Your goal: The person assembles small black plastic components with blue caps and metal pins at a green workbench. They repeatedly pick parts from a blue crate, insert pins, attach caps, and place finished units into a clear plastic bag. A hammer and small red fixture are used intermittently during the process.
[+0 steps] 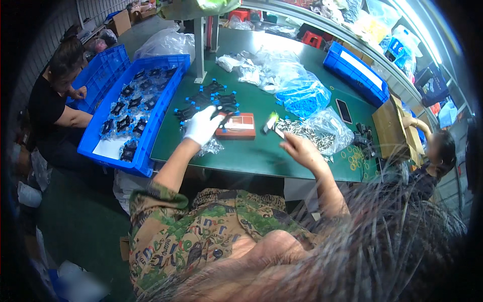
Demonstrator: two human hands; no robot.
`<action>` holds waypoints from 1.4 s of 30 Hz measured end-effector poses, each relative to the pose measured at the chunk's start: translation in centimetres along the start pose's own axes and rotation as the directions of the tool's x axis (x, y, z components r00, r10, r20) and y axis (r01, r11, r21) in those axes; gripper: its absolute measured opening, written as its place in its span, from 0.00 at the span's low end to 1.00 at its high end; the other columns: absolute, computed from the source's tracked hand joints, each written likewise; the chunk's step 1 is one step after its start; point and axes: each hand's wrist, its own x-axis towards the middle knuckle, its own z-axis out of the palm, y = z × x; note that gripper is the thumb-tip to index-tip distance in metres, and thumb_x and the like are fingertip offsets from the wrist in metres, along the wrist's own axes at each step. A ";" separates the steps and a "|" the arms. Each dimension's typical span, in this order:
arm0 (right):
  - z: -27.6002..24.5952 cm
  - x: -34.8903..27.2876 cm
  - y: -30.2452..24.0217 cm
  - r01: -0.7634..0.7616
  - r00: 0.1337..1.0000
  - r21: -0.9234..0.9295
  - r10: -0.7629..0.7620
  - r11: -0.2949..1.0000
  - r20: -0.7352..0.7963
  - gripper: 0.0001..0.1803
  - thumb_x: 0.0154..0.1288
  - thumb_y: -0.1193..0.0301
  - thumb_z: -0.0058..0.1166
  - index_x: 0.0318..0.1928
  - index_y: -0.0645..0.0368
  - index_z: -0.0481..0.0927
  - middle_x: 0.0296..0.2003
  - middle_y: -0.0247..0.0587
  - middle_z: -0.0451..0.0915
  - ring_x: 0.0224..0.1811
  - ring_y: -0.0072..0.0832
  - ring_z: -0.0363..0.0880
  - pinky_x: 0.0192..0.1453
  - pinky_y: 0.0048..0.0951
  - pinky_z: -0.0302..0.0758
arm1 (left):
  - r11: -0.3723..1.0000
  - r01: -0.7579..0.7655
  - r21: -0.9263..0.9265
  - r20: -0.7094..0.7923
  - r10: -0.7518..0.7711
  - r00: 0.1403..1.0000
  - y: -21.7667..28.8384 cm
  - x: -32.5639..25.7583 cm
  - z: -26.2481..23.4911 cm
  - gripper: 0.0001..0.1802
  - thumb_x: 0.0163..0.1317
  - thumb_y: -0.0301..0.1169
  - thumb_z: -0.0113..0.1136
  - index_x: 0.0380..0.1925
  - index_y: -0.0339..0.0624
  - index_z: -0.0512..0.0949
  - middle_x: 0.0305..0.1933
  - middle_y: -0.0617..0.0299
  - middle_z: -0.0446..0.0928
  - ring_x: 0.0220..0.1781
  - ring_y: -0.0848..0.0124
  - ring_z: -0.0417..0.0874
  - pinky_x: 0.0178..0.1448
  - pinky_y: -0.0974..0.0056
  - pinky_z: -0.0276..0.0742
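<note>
My left hand [202, 126], in a white glove, closes its fingers on a black plastic bracket [226, 120] at the left end of a reddish-brown block [236, 132]. More black brackets with blue tips [205, 95] lie in a cluster just beyond the glove. My bare right hand [301, 150] is closed around the pale end of a small green-and-black tool [271, 122], smeared by motion; its exact kind cannot be made out. Beside that hand, a heap of small silvery screw-like pieces [308, 134] spreads on the green table [231, 163].
A blue crate [173, 63] of bagged brackets stands left, beside a co-worker [55, 100]. Clear bags, one with blue pieces [304, 98], lie at the back. Rightward are a phone [344, 110], yellowish rings [356, 158], a cardboard box [397, 128] and another person [435, 156].
</note>
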 end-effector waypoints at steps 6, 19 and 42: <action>3.3 -1.7 1.7 0.181 0.962 -0.078 -0.160 0.980 0.220 0.19 0.71 0.58 0.58 0.54 0.56 0.82 0.41 0.51 0.84 0.46 0.50 0.84 0.49 0.46 0.81 | 0.764 0.178 -0.621 -0.070 -0.281 0.957 -7.1 -10.1 -2.3 0.15 0.72 0.25 0.57 0.56 0.31 0.76 0.49 0.61 0.80 0.49 0.73 0.80 0.55 0.65 0.76; -2.4 22.3 14.3 -0.045 0.988 -0.361 -0.011 0.931 -0.152 0.13 0.69 0.65 0.60 0.48 0.57 0.87 0.42 0.47 0.85 0.48 0.45 0.85 0.52 0.45 0.80 | 0.763 0.132 -0.633 -0.305 -0.402 0.863 -10.0 -9.2 -3.8 0.03 0.73 0.24 0.53 0.41 0.38 0.77 0.40 0.62 0.80 0.44 0.74 0.79 0.54 0.66 0.74; 13.3 33.9 -8.9 -0.319 0.785 0.762 -0.294 0.563 0.545 0.16 0.79 0.60 0.52 0.47 0.61 0.83 0.37 0.38 0.87 0.37 0.27 0.85 0.38 0.27 0.78 | 0.546 0.022 -0.838 -0.312 -0.511 0.801 -9.0 -1.3 -9.8 0.06 0.72 0.29 0.56 0.34 0.43 0.75 0.34 0.67 0.77 0.35 0.81 0.71 0.44 0.72 0.66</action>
